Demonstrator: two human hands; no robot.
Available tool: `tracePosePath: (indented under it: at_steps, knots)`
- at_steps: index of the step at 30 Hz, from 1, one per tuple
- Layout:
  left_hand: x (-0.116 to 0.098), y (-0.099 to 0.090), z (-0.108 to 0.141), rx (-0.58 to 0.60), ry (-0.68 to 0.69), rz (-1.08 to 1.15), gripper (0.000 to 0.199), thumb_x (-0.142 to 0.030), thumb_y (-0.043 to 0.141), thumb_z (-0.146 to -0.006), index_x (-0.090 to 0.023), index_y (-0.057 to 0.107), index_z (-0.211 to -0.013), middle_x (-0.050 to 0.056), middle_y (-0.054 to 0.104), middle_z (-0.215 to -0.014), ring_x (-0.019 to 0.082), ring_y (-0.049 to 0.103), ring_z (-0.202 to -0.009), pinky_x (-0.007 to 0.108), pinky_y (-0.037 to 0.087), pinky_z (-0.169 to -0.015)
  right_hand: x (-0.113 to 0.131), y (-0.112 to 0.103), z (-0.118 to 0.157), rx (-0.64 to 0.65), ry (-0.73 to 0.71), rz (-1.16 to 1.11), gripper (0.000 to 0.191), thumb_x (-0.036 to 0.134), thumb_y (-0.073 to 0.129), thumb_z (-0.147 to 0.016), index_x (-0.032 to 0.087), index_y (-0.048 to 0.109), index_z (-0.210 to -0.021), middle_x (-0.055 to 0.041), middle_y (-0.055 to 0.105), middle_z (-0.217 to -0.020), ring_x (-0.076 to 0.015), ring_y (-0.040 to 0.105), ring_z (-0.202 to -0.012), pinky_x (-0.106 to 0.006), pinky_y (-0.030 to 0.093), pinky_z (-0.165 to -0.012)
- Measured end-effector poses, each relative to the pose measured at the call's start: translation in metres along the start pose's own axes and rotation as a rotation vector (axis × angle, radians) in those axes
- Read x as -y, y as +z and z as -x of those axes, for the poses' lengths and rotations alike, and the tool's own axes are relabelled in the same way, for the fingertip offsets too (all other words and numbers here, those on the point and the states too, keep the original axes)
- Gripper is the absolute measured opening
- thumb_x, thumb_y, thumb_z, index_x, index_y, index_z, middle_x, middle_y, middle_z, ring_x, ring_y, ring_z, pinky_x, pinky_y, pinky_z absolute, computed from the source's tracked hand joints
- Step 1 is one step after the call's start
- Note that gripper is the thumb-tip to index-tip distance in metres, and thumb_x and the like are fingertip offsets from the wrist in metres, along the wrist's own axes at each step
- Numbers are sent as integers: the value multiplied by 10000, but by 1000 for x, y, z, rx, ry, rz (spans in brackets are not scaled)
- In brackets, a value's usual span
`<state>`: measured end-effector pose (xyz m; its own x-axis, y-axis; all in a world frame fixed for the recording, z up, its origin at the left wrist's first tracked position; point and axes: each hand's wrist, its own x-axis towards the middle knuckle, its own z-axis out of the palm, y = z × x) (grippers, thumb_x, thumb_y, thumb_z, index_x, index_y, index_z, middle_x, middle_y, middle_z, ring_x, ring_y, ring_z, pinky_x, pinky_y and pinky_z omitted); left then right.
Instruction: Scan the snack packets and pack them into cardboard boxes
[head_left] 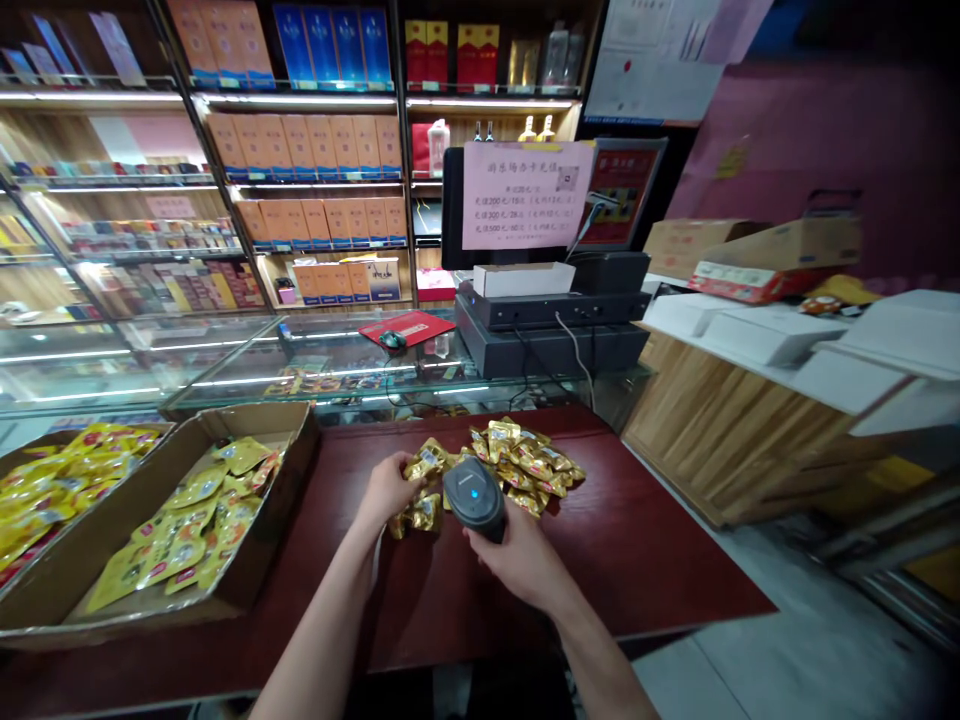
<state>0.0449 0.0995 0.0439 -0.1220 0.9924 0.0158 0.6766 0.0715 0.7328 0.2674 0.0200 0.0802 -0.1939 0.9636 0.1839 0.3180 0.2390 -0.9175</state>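
My right hand (517, 555) is wrapped round the handle of a dark barcode scanner (474, 496), its blue light lit on top. Gold foil packets lie to the left of the scanner, and my left hand (390, 488) has its fingers closed on one gold packet (429, 458) there. Just below that hand rests another gold packet (421, 513). Beyond the scanner, to the right, is a larger pile of gold packets (529, 462) on the dark red table (622, 570). The scanner's front hides part of the packets.
A cardboard box (255, 560) of yellow packets stands at the left, beside another heap of yellow packets (75, 480). Behind the table are a glass counter (225, 370), a red mouse pad (420, 325) and a cash drawer (555, 345). White boxes (772, 335) sit at the right.
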Motion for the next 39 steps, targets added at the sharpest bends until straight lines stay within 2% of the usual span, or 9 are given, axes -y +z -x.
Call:
tracePosePath:
  at_steps: [4, 8, 13, 16, 20, 26, 31, 35, 39]
  knots:
    - [0, 5, 8, -8, 11, 163, 285, -257, 737, -692, -181, 755, -966, 54, 776, -866, 219, 701, -818, 259, 480, -699, 1, 8, 1, 60, -19, 23, 370, 162, 639, -766, 185, 691, -1132, -72, 776, -1075, -261, 707, -1013, -371, 537, -929]
    - [-2, 5, 13, -3, 7, 244, 310, -254, 732, -681, -175, 768, -978, 59, 787, -900, 232, 714, -860, 265, 497, -718, 3, 11, 0, 68, -22, 22, 358, 160, 639, -751, 184, 697, -1104, -83, 775, -1103, -271, 707, -1026, -373, 540, -924]
    - [-8, -1, 17, 11, 32, 221, 327, -206, 697, -681, -172, 778, -996, 45, 794, -898, 238, 723, -881, 253, 496, -718, 5, 10, -2, 69, -20, 17, 343, 158, 636, -752, 177, 695, -1090, -82, 779, -1082, -270, 710, -1010, -382, 541, -921]
    - [-10, -4, 18, 39, 69, 181, 354, -168, 664, -676, -199, 784, -1008, 8, 793, -868, 224, 726, -889, 231, 490, -714, 4, 10, -2, 71, -10, 6, 327, 158, 627, -754, 188, 698, -1071, -56, 790, -985, -263, 720, -961, -374, 560, -878]
    - [-12, -2, 16, 15, 9, 228, 339, -217, 717, -671, -193, 778, -1004, 37, 797, -905, 234, 726, -878, 258, 504, -730, 0, 10, -1, 63, 18, -4, 326, 185, 635, -764, 206, 697, -1083, -32, 783, -869, -259, 730, -887, -363, 583, -799]
    - [-11, -8, 18, -19, -9, 225, 326, -248, 743, -686, -177, 762, -1003, 57, 791, -906, 237, 715, -852, 280, 486, -727, -7, 9, -3, 19, 36, -22, 372, 230, 679, -757, 204, 697, -1128, -39, 776, -852, -256, 735, -839, -357, 590, -751]
    - [3, -45, 24, -129, 21, 182, 312, -288, 732, -703, -182, 753, -995, 51, 785, -912, 227, 712, -851, 279, 480, -739, -11, 8, -8, 16, 35, -43, 361, 285, 691, -766, 213, 703, -1119, -43, 765, -818, -276, 734, -866, -371, 595, -735]
    - [23, -93, 29, -266, 51, 168, 336, -339, 736, -695, -169, 748, -984, 64, 783, -930, 240, 708, -860, 287, 491, -753, -15, 13, -15, 22, 21, -69, 364, 305, 698, -755, 203, 698, -1104, -49, 764, -817, -282, 732, -866, -373, 595, -718]
    - [41, -147, 37, -410, -7, 104, 374, -358, 755, -660, -164, 757, -980, 52, 780, -856, 249, 702, -818, 290, 487, -720, -15, 22, -21, 68, 35, -81, 343, 321, 695, -750, 194, 699, -1069, -48, 761, -787, -276, 734, -845, -355, 591, -697]
